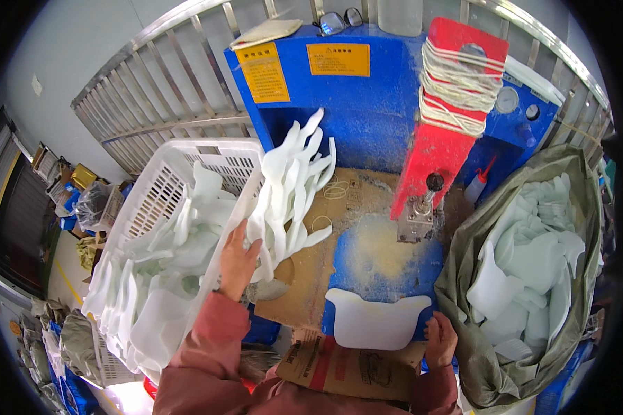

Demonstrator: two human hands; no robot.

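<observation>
Pinkish-red fabric sleeves (204, 342). Left hand (239, 264): spread against stacked wavy white sheet pieces (278, 190); grip cannot be told. Right hand (441, 339): curled beside one shaped white sheet (377, 323), laid on blue table (426, 268); hold unclear. Work judged underway: similar pieces (536, 263) are kept in white plastic crate (152, 207) and olive fabric sack (455, 277); finished share indeterminable.

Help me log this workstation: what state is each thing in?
Left hand: at bunched white pieces
Bunched white pieces: overlapping
Right hand: curled, beside single white piece
Single white piece: lying flat
Blue plate: dusty
White basket: open, filled
Green sack: open, filled
Pale cord: wound around red beam
Glasses: set down
</observation>
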